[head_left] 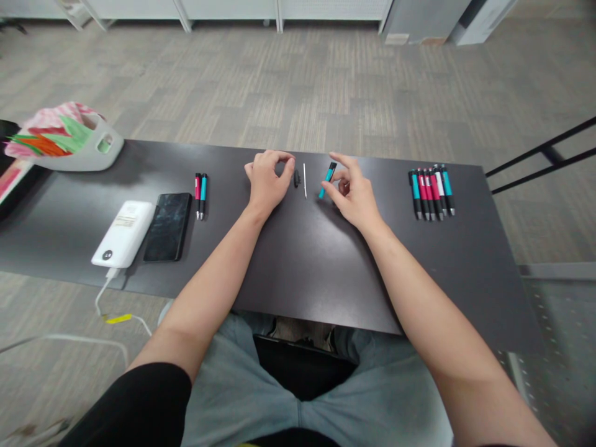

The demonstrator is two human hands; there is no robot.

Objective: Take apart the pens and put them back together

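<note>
My right hand (354, 194) pinches a teal pen barrel (328, 179) with a black end, tilted just above or at the tabletop; its index finger is stretched out. My left hand (269, 180) rests at the far side of the table with fingers curled and thumb and index tips close together. Whatever they hold, if anything, is hidden. Right beside its thumb lie small black pen parts (297, 179). A thin white pen refill (305, 181) lies on the table between my two hands.
The dark table (307, 267) carries a row of several pens (431, 192) at right. To the left are two pens (200, 196), a black phone (168, 227), a white power bank (123, 234) with a cable, and a white basket (100, 149) with colourful items.
</note>
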